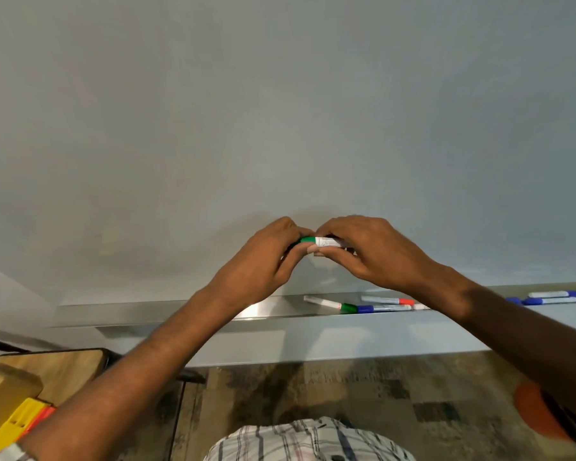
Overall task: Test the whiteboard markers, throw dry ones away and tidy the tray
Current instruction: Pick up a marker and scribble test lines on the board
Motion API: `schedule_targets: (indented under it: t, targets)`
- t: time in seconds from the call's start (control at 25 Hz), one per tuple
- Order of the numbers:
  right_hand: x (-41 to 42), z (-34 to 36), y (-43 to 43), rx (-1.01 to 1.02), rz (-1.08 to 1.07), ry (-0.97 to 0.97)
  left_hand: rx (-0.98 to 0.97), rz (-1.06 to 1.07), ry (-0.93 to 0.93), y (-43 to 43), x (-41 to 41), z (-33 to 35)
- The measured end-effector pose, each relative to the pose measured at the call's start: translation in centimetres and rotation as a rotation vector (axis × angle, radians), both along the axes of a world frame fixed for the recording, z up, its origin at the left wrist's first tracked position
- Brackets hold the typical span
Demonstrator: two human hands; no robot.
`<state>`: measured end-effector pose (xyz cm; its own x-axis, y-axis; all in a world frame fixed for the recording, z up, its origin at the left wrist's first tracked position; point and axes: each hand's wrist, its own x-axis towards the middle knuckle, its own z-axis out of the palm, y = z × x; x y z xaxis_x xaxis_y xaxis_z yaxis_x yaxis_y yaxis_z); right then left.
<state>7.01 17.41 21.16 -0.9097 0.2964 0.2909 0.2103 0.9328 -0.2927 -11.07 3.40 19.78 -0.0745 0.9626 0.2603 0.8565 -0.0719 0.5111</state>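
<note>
Fingers of both hands curl round a green whiteboard marker, left hand on the cap, right hand on the white barrel, right in front of the whiteboard. Below, the metal tray holds loose markers, with patchy carpet underneath.

readable text: none | green-capped marker between my fingers: grey print on its white barrel, too blurred for me to read | markers lying in the tray: barrel print too small to make out
</note>
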Motion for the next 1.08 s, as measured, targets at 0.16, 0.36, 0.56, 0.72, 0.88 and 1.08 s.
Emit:
schedule_targets:
  t: [0.16,0.36,0.56,0.72,0.88,1.08]
  targets:
    - [0.4,1.5,-0.2,0.088,-0.018,0.014,0.043,0.02,0.256,-0.7,-0.4,2.0]
    - [1.1,4.1,-1.3,0.423,0.102,0.06,0.118,-0.103,0.295,-1.6,0.1,4.0]
    - [7.1,8.0,5.1,0.464,-0.306,0.301,0.108,0.175,0.061,-5.7,-7.8,3.9]
    - [8.5,8.2,6.1,0.185,-0.318,0.278,0.144,0.177,-0.062,-6.6,-7.6,4.9]
    - [5.6,7.5,4.1,-0.126,-0.218,0.419,0.284,0.126,-0.203,-2.5,-3.3,6.5]
    - [3.8,10.2,3.5,-0.307,-0.193,0.7,0.612,0.149,-0.241,2.0,-0.4,12.6]
